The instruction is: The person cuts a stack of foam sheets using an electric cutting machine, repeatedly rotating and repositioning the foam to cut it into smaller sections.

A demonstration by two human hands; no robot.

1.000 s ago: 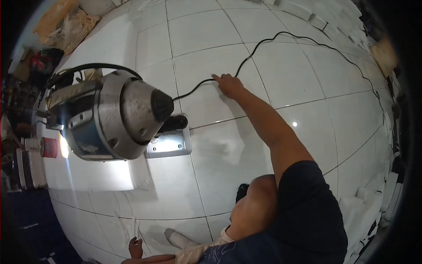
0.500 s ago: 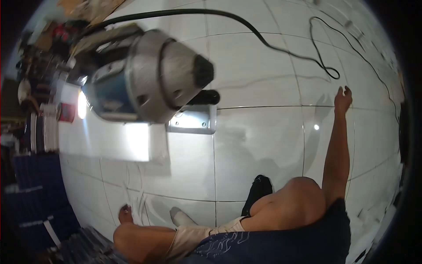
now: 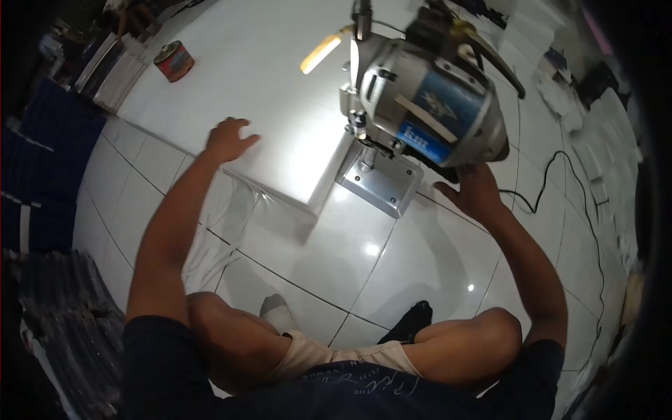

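Note:
An electric straight-knife cloth cutting machine (image 3: pixel 448 115) with a blue "km" label stands on a metal base plate (image 3: pixel 381 183). Its lamp shines on a thick stack of white cloth (image 3: pixel 280 126) beside the blade side. Over the near left edge of the cloth is my left hand (image 3: pixel 231 140), fingers spread, holding nothing. My right hand (image 3: pixel 477 194) is at the underside of the motor housing, thumb stretched out to the left. The housing partly hides its other fingertips, so I cannot tell if they touch it.
A red can (image 3: pixel 173 61) sits on the far left of the cloth. Dark blue folded bundles (image 3: pixel 52 157) line the left side. A black cable (image 3: pixel 553 168) trails over the tiled floor at right. Pale cloth pieces (image 3: pixel 609 140) lie along the right edge. A person (image 3: pixel 129 17) is at top left.
My view has swung, so the cutting machine now appears further right. My right hand has gone from over the floor to beneath its motor. My left hand has come into view above the cloth.

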